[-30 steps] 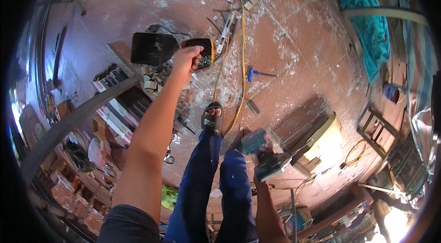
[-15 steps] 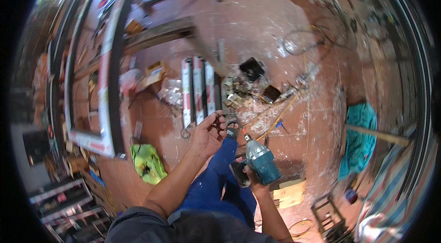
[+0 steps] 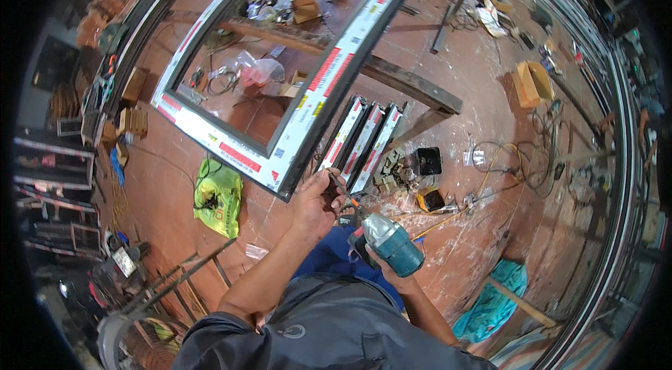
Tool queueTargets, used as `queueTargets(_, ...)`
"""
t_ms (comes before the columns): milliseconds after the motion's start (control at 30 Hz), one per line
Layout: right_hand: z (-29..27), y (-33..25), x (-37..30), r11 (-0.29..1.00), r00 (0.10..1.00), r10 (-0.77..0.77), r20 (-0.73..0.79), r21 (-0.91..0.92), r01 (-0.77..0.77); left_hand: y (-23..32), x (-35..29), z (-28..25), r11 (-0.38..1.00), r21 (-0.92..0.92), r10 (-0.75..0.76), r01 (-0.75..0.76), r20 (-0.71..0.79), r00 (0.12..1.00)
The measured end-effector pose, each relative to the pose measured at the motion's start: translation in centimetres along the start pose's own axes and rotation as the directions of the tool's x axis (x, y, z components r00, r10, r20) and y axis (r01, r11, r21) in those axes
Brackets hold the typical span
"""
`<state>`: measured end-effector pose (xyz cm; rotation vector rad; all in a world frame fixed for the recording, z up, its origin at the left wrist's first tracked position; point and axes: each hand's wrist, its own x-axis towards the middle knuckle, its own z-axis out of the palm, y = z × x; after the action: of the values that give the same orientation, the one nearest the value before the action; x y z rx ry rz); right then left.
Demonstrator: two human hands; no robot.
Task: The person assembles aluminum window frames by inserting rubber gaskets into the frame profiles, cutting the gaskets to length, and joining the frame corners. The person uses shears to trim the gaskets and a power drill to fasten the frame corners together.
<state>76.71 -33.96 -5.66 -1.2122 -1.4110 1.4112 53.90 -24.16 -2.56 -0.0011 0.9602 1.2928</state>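
Note:
My right hand grips a teal and silver cordless impact driver, its long bit pointing up and left. The bit's tip meets the fingertips of my left hand, which are pinched together. Whatever small thing they hold is hidden or too small to name. Just beyond my left hand is the lower right corner of a large dark rectangular frame, covered with white and red protective film. The frame rests over a wooden beam. Three film-covered profile lengths lie side by side past my fingers.
A pile of small metal brackets, a black tray and a yellow container are on the tiled floor. A yellow-green bag lies to the left. Cables, a cardboard box and teal cloth are at the right.
My view has swung left, so the film-covered frame now appears close beside my hands. The driver's bit has come up to my left fingertips. My right hand still holds the driver.

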Motion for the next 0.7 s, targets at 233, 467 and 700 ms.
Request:
queueTargets(233,-0.6,-1.6,2.7,1.000,0.988,0.025,0.151,0.012,-0.027,1.6,-2.1,-0.8,0.908,0.371,0.240,-0.198,-0.070,0.968)
queueTargets(467,-3.6,5.8,3.5,0.980,0.945,0.066,0.321,0.156,-0.121,-2.4,-4.0,-0.8,0.969,0.139,0.216,-0.202,-0.098,0.971)
queueTargets(700,-4.4,7.3,6.4,0.998,0.898,-0.033,0.439,-0.029,0.051,-2.1,-4.8,-10.4,0.963,0.234,0.239,-0.137,-0.496,0.835)
